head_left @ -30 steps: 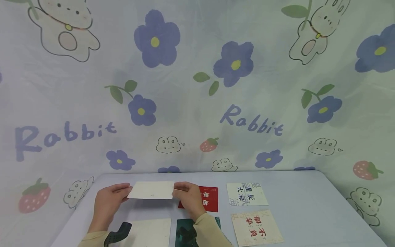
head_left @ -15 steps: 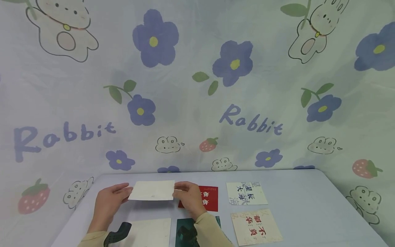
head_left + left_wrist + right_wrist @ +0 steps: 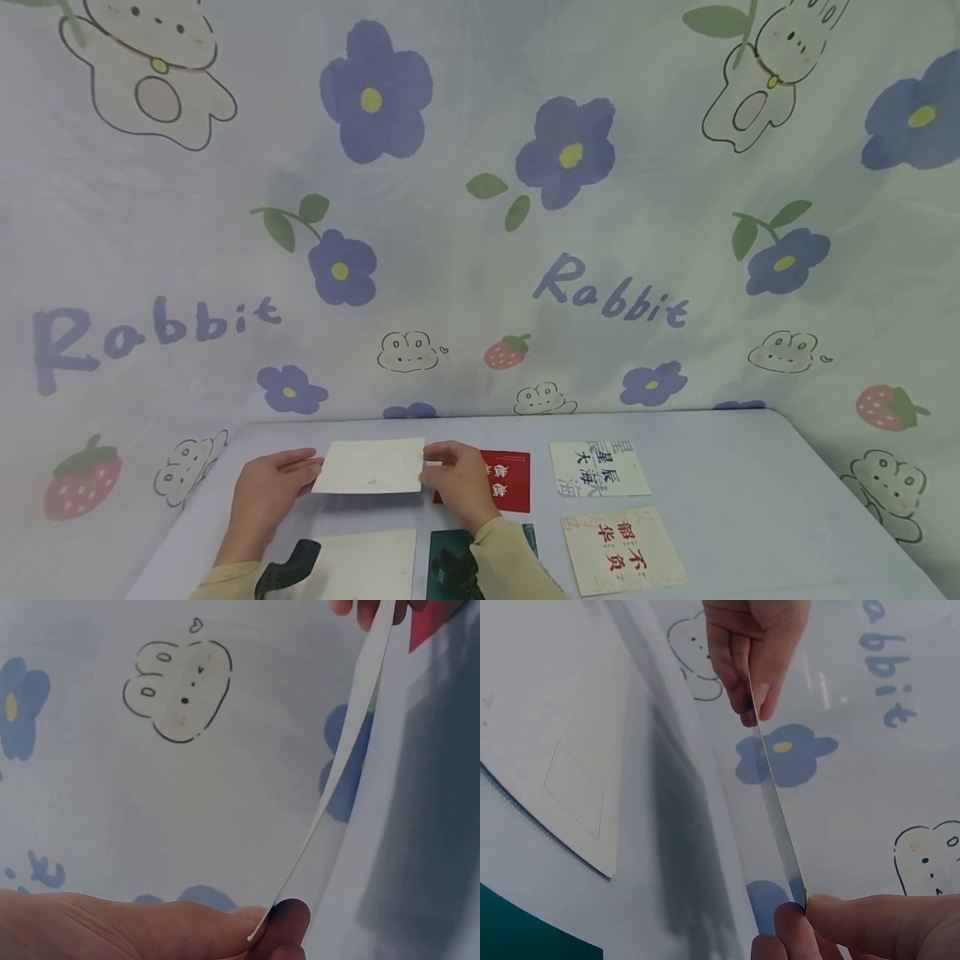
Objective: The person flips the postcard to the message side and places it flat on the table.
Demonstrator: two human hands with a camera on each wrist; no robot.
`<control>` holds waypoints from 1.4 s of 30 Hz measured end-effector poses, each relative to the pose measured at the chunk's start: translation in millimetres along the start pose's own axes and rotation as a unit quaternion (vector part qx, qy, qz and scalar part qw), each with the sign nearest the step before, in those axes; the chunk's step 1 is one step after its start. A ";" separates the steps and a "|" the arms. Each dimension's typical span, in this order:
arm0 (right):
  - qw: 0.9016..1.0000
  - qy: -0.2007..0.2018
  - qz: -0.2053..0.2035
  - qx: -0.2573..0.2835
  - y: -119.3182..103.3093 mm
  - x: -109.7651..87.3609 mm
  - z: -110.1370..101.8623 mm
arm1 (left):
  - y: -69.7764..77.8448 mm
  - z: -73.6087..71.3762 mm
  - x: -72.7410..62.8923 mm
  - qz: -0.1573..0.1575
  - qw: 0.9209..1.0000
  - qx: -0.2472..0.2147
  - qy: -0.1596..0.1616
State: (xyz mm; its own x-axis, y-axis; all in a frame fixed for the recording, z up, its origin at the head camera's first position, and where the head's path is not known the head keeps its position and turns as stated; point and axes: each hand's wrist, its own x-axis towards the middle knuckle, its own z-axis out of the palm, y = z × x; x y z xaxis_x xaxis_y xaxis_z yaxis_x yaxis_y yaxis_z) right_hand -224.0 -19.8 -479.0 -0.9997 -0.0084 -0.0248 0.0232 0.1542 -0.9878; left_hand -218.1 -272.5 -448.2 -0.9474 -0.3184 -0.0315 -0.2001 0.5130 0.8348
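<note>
Both hands hold a cream-white card (image 3: 370,467) just above the table at the left. My left hand (image 3: 266,500) pinches its left edge between thumb and fingers; the right hand (image 3: 459,483) pinches the opposite edge. In the left wrist view the card (image 3: 352,735) appears nearly edge-on and slightly bowed, with a shadow on the table under it. A red card (image 3: 512,483) with Chinese characters lies beside the right hand, partly covered by it. Nearer me, another cream card (image 3: 367,562) and a dark green card (image 3: 444,546) lie flat, the green one partly behind the right forearm.
To the right lie a white card (image 3: 603,469) with blue characters and a beige card (image 3: 622,554) with red characters. The white table (image 3: 765,492) reaches back to a curtain (image 3: 450,208) printed with rabbits, flowers and strawberries.
The near edge of the held card has dipped, so more of its pale face shows in the head view. Both hands stay in about the same place.
</note>
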 end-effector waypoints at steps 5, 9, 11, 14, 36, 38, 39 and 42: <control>1.000 -0.003 0.001 -0.008 0.1 -0.2 0.5 | 1.4 -0.3 -0.4 -0.003 1.000 0.017 -0.005; 1.000 -0.006 -0.001 -0.015 0.8 -0.6 0.7 | 3.6 0.1 -1.8 -0.005 1.000 0.029 -0.005; 1.000 -0.008 -0.005 -0.017 1.1 -0.8 1.0 | 4.8 0.7 -3.1 -0.006 0.999 0.036 0.000; 1.000 -0.012 -0.010 -0.018 2.0 -0.8 1.5 | 6.5 1.1 -4.5 -0.004 0.999 0.049 0.007; 0.998 -0.019 -0.033 -0.045 4.3 -1.7 4.7 | 6.8 4.8 -5.0 0.008 0.990 0.138 0.016; 0.998 -0.018 -0.035 -0.046 4.6 -1.7 4.8 | 7.5 4.6 -6.0 0.011 0.990 0.140 0.017; 0.998 -0.017 -0.036 -0.047 4.7 -1.8 4.7 | 7.8 4.6 -6.4 0.013 0.990 0.141 0.017; 0.998 -0.014 -0.035 -0.051 5.7 -1.6 5.1 | 8.1 4.7 -7.1 0.018 0.990 0.141 0.018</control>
State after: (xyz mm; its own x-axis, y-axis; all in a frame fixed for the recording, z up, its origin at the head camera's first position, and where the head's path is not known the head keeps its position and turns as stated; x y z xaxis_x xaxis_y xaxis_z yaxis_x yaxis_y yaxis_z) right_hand -222.3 -24.0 -485.3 -0.9980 -0.0502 0.0374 -0.0489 0.2512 -0.9667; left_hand -214.1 -262.3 -443.8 -0.9465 -0.3221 0.0187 -0.2338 0.7246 0.6483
